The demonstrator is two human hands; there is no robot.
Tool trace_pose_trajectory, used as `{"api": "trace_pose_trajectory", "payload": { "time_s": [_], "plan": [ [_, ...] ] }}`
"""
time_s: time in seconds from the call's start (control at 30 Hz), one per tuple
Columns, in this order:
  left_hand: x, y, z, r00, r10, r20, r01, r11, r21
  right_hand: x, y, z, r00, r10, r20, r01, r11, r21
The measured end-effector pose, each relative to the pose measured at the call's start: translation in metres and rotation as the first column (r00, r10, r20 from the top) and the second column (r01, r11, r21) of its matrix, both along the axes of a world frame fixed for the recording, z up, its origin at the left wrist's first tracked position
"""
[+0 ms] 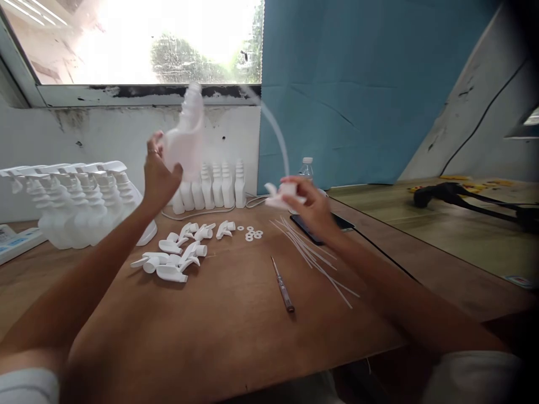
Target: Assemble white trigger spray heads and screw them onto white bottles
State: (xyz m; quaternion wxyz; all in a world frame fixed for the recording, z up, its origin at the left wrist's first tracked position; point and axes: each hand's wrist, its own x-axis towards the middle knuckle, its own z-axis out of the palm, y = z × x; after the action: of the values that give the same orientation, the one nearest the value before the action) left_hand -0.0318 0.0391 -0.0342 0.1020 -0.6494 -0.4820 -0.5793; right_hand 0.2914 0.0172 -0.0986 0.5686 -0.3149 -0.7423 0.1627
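– Where do we grip the spray bottle (pixel 187 140)?
– Our left hand (pixel 162 175) clasps its body, left above the desk (pixel 210 336); likely light, squeezable.
– The trigger sprayer (pixel 275 197)?
– Our right hand (pixel 312 206) pinches it; its dip tube (pixel 281 141) should flex.

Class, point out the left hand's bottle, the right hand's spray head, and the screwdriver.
Bottle (pixel 186 145): head view, on its body.
Spray head (pixel 276 198): head view, on its blurred body.
Screwdriver (pixel 283 287): head view, on its handle.
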Motion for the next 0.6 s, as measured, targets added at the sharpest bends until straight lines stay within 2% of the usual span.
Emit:
{"api": "trace_pose_trajectory", "payload": {
  "time_s": [0.07, 0.13, 0.17, 0.2, 0.3, 0.33, 0.4, 0.5, 0.6],
  "plan": [
    [0.009, -0.024, -0.028, 0.974, -0.170, 0.149, 0.193, 0.970, -0.151, 0.023, 0.006, 0.033, 0.996, -0.058, -0.064, 0.063, 0.995, 0.073],
    [0.020, -0.047, -0.060, 0.858, -0.410, 0.311, 0.493, 0.828, -0.269, 0.042, 0.007, 0.064, 0.987, -0.162, 0.009, 0.158, 0.969, 0.192],
    [0.026, -0.057, -0.075, 0.801, -0.458, 0.386, 0.575, 0.769, -0.279, 0.049, 0.006, 0.077, 0.979, -0.199, 0.040, 0.181, 0.945, 0.272],
    [0.031, -0.066, -0.089, 0.748, -0.489, 0.448, 0.638, 0.716, -0.283, 0.055, 0.004, 0.088, 0.953, -0.292, 0.080, 0.246, 0.901, 0.356],
    [0.045, -0.084, -0.120, 0.627, -0.529, 0.572, 0.747, 0.617, -0.249, 0.064, -0.009, 0.112, 0.784, -0.603, 0.149, 0.435, 0.703, 0.562],
    [0.048, -0.087, -0.127, 0.593, -0.535, 0.602, 0.771, 0.593, -0.232, 0.065, -0.015, 0.117, 0.736, -0.663, 0.140, 0.464, 0.644, 0.608],
    [0.052, -0.089, -0.137, 0.539, -0.535, 0.650, 0.805, 0.553, -0.214, 0.066, -0.024, 0.122, 0.702, -0.706, 0.095, 0.482, 0.570, 0.665],
    [0.051, -0.088, -0.147, 0.507, -0.523, 0.686, 0.831, 0.508, -0.227, 0.069, -0.033, 0.124, 0.717, -0.697, 0.036, 0.472, 0.522, 0.711],
    [0.048, -0.088, -0.155, 0.507, -0.533, 0.677, 0.837, 0.493, -0.238, 0.072, -0.036, 0.122, 0.752, -0.659, 0.019, 0.446, 0.530, 0.721]
  ]
}}
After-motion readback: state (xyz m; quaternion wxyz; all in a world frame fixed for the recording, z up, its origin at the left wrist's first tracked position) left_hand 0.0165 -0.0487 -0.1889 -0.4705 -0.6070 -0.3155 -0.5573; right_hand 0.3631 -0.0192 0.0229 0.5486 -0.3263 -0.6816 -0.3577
